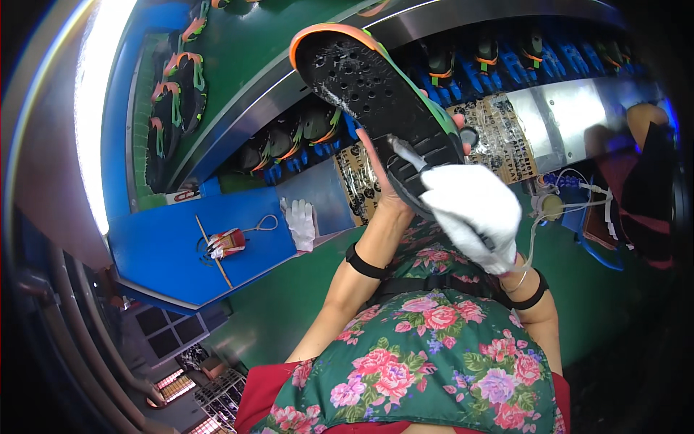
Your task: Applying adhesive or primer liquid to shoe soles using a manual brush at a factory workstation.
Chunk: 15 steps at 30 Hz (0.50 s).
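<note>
A black shoe sole (365,94) with an orange and green rim is held up at a tilt, its perforated, ribbed face toward me. My bare left hand (390,195) is wrapped around its middle, thumb along the near edge and fingertips showing past the far edge. White smears mark the sole's upper part. My right hand (477,210), in a white glove, is closed on a small brush-like tool (408,153). The tool's dark tip meets the ribbed part of the sole; most of its handle is hidden in the glove.
On the blue table (159,260) at left lie a red-and-white container (228,244), a thin stick (212,249) and a white glove (300,223). Shoe parts (282,141) line the blue racks behind the sole. At far right shows another person's arm (645,123).
</note>
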Available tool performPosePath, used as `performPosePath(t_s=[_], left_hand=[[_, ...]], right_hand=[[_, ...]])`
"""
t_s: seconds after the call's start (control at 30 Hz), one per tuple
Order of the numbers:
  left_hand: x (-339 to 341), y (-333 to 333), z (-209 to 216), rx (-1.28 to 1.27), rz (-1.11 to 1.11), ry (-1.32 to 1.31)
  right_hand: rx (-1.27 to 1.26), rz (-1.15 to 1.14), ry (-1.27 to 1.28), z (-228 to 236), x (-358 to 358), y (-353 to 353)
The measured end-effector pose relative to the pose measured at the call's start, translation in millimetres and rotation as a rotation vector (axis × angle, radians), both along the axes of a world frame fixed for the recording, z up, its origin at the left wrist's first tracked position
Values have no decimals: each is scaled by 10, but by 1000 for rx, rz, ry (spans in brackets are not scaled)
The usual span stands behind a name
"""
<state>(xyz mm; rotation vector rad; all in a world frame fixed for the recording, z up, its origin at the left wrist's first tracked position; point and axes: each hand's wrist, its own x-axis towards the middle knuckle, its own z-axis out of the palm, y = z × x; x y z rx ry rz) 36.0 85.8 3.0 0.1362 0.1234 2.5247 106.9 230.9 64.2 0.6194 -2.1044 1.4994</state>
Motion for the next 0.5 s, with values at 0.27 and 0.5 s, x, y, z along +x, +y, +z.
performPosePath(t_s=[0.27, 0.5], left_hand=[[-47, -62, -44, 103, 36, -73], [-59, -24, 55, 129, 68, 6]], right_hand=[[-132, 58, -62, -112, 86, 14], [-147, 261, -105, -152, 175, 23]])
